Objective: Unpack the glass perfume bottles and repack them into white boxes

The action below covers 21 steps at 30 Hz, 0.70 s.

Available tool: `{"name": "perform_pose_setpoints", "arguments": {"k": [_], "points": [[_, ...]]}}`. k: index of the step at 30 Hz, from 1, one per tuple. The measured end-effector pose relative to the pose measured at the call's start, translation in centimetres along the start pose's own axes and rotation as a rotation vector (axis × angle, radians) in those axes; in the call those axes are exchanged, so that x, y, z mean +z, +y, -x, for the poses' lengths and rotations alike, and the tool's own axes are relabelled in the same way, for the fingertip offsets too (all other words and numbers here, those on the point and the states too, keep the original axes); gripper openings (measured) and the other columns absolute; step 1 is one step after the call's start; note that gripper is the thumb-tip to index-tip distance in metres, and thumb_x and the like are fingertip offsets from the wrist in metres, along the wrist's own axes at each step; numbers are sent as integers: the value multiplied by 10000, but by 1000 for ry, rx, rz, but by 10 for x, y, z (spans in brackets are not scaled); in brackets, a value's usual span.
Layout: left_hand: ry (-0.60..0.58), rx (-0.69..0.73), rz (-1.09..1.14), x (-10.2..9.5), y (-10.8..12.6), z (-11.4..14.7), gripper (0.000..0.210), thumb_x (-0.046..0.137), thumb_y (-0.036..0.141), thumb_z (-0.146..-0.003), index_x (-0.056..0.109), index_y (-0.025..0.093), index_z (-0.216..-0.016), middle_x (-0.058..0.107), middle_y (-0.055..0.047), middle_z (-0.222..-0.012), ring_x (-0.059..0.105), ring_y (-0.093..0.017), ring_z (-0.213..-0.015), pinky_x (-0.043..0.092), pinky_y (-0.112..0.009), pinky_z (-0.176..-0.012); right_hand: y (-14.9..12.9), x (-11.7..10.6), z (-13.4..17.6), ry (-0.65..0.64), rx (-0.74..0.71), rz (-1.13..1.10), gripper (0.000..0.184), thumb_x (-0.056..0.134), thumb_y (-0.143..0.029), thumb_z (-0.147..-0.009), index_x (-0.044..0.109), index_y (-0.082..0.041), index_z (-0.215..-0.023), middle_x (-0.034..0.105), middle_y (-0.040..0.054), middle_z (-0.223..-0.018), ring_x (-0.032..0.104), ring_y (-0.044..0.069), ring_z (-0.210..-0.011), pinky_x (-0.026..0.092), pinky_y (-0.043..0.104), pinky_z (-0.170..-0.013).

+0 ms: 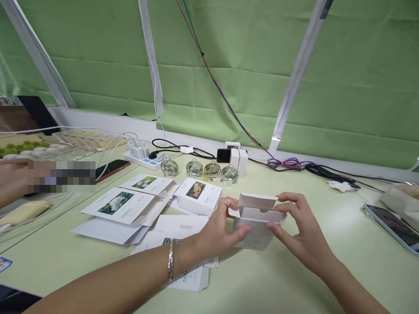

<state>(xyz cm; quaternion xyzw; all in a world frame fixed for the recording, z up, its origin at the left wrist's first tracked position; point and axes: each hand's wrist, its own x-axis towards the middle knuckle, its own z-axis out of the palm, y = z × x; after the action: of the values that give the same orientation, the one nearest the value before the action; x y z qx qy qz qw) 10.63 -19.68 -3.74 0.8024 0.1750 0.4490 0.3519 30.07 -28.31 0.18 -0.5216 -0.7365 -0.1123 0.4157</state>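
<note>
From here I see a shiny silver-coloured metal bangle (170, 259) circling the left wrist (189, 252), and just beside it a thin, delicate chain bracelet (178, 257), too fine to make out in detail. The left grip (220, 229) and right grip (299, 229) are bare hands, the left forearm (121, 279) and right forearm (347, 279) bare too.

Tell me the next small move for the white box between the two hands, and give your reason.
Folding the small side flap inward with the left hand seems best: the white box is open at the top, its long flap stands up, and the side flap sticks out by the left fingers while the right hand steadies the other side.
</note>
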Motion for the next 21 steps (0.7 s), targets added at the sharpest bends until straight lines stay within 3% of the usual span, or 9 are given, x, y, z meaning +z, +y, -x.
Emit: {"name": "perform_pose_setpoints", "arguments": {"k": [3, 6, 7, 9, 11, 14, 17, 19, 21], "points": [[-29, 104, 14, 0, 1, -3, 403, 568, 140, -757, 329, 248, -1062, 451, -35, -970, 485, -162, -868, 444, -278, -695, 3, 4, 6, 150, -262, 117, 152, 588, -132, -731, 547, -267, -789, 510, 63, -1016, 490, 264, -1005, 460, 436, -790], [-73, 303, -56, -2, 5, -6, 387, 508, 35, -732, 405, 256, -1033, 436, -27, -933, 457, -182, -940, 442, -301, -752, 1, 4, 8, 68, -380, -4, 58, 551, -221, -766, 526, -254, -806, 567, 51, -902, 536, 242, -876, 446, 436, -741], [-79, 343, -78, -3, 6, -7, 374, 486, 9, -729, 422, 256, -1003, 429, -29, -940, 448, -186, -963, 441, -308, -769, -2, 2, 7, 40, -356, -73, 25, 495, -232, -805, 512, -241, -790, 573, 45, -841, 544, 218, -797, 443, 418, -705], [-106, 385, -105, -4, 8, -6, 373, 445, -29, -725, 436, 253, -969, 414, -35, -979, 451, -180, -972, 445, -308, -776, -7, -2, 4, 10, -225, -151, 153, 394, -179, -859, 485, -224, -745, 553, 21, -715, 521, 170, -669, 423, 369, -643], [-130, 410, -94, -4, 9, -5, 382, 430, -35, -730, 438, 255, -978, 401, -43, -1034, 469, -168, -951, 455, -294, -754, -11, -4, 1, -7, -57, -138, 194, 383, -145, -875, 485, -220, -728, 534, 9, -675, 503, 155, -648, 403, 333, -617], [-124, 398, -59, -1, 8, -3, 341, 450, -4, -759, 443, 260, -975, 406, -42, -1049, 481, -167, -953, 458, -296, -755, -9, 3, 3, 27, 80, -144, 103, 441, -246, -877, 543, -236, -863, 536, 48, -855, 515, 199, -841, 424, 342, -690], [-33, 242, 34, 3, 6, -1, 211, 485, 72, -807, 435, 247, -914, 443, -30, -961, 474, -177, -959, 451, -289, -743, -2, 22, 13, 199, 124, -391, 347, 449, -429, -857, 415, -257, -1157, 447, 94, -1107, 478, 242, -1027, 442, 398, -814], [43, 108, 162, 5, 5, -1, 134, 492, 143, -845, 409, 241, -884, 450, -33, -972, 482, -168, -945, 451, -266, -710, 1, 36, 20, 113, 234, -545, 516, 493, -461, -827, 277, -258, -1249, 433, 109, -1167, 512, 237, -1022, 477, 384, -795], [80, 37, 262, 4, 4, -1, 100, 486, 212, -872, 389, 236, -867, 450, -38, -998, 501, -155, -910, 450, -252, -682, 3, 47, 24, -138, 368, -543, 515, 547, -382, -808, 286, -248, -1232, 504, 100, -1116, 570, 217, -938, 509, 341, -721]]}}
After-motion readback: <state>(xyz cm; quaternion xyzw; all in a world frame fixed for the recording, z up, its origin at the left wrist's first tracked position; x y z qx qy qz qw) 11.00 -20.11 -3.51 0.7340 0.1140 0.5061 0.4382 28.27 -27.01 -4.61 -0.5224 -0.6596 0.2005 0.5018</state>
